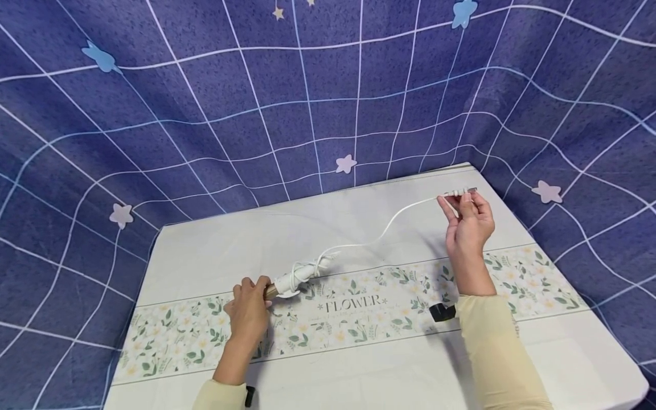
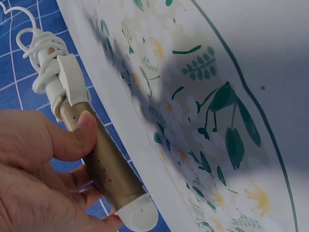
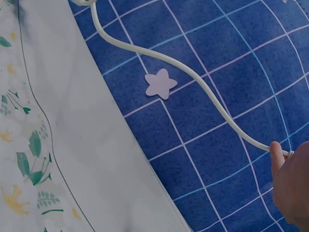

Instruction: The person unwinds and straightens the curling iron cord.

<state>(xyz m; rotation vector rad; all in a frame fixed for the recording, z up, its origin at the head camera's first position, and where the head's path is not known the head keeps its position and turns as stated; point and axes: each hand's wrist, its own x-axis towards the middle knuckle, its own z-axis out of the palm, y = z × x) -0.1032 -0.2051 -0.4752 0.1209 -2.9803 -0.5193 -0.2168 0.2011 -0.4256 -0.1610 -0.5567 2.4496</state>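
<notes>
In the head view a curling iron (image 1: pixel 284 283) is held above the table, its white handle wrapped in loops of white cord (image 1: pixel 353 245). My left hand (image 1: pixel 248 307) grips its gold barrel (image 2: pixel 108 159); the left wrist view shows the thumb on the barrel and fingers behind. A white lever (image 2: pixel 71 79) and a white end cap (image 2: pixel 140 212) show there too. From the handle the cord runs through the air to my right hand (image 1: pixel 470 225), which pinches its far end near the plug (image 1: pixel 472 190). The plug is mostly hidden behind the fingers.
Under both hands lies a white table cover (image 1: pixel 215 245) with a floral band marked FLOWER. A blue gridded curtain (image 1: pixel 328 85) with star shapes closes off the back and sides. Black straps (image 1: pixel 442 312) show at the wrists.
</notes>
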